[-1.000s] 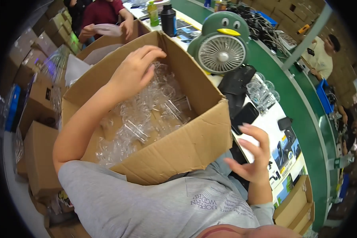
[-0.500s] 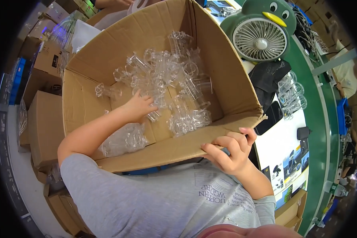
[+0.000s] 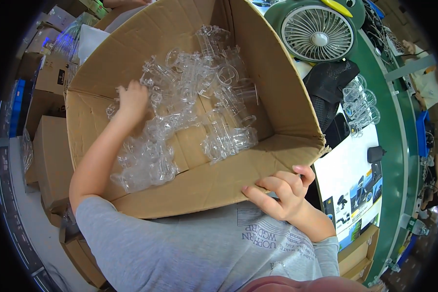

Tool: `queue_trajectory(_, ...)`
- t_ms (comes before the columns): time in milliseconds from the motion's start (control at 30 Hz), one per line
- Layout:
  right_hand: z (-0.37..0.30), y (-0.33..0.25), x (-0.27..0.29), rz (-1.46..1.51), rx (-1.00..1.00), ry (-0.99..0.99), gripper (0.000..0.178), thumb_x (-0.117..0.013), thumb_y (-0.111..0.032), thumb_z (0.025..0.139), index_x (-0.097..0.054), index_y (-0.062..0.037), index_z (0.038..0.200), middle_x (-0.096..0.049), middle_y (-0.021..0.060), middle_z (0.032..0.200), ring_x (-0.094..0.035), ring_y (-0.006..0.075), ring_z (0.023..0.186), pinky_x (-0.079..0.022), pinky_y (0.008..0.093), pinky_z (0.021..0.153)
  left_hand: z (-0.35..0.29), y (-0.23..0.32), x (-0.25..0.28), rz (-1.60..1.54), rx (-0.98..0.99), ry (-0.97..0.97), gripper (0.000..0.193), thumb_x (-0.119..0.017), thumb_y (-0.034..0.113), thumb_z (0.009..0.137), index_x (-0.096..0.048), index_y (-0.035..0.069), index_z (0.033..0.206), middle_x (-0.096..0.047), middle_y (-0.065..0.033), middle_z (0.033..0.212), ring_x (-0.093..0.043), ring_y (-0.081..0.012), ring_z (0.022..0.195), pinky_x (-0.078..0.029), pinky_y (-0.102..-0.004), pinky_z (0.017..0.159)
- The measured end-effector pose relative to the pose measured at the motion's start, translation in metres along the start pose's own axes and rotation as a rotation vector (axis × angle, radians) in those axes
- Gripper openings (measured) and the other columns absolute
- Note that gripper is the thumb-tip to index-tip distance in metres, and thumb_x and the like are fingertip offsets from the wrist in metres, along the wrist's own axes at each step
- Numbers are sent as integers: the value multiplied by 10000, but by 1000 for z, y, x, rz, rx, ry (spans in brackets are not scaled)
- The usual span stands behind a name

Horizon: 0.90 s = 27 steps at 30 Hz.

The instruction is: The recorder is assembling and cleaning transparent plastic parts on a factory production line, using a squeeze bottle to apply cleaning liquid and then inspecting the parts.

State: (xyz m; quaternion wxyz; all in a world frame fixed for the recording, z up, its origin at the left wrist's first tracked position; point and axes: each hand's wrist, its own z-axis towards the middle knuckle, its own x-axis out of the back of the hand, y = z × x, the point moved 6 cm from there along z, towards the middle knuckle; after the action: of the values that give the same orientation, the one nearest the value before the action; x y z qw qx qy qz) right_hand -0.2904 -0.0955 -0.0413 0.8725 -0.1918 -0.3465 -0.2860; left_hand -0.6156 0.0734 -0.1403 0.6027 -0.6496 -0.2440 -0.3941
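Left hand is curled by clear plastic parts, can't tell if it's pinching any; right hand clasps the cardboard box edge. Plenty still lie loose right of the left hand, similar-looking bunch outside beyond the right.

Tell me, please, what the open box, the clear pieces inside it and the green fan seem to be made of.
Open box: cardboard, matte brown, with a frayed, papery corner.
Clear pieces: probably hard plastic, glossy and transparent; highlights line their edges, though glass cannot be excluded.
Green fan: likely moulded plastic; smooth body, pale ribbed grille.
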Motion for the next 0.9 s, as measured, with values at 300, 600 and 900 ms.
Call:
queue_trajectory(300,-7,-3,1,-11,-27,14,197,-640,-220,671,-640,-251,866,-499,-57,784,-458,111,760,-266,378,897,-24,116,41,-642,-871,204,231,-546,127,727,-562,100,956,-591,-45,938,-579,-229,862,-454,-353,740)
queue_trajectory(600,-11,-5,3,-20,-45,40,218,-633,-205,644,-646,-250,857,-503,-55,787,-456,111,769,-262,372,894,-3,116,2,-506,-646,-174,233,-589,69,683,-614,55,915,-617,-100,834,-604,-288,779,-474,-356,673)
queue_trajectory(900,-10,-5,4,-28,-50,54,230,-605,-210,637,-646,-255,859,-505,-59,796,-456,106,777,-266,367,889,32,56,99,-1018,-593,-91,81,-685,45,669,-615,5,679,-630,-69,720,-599,-141,671,-459,-281,662)
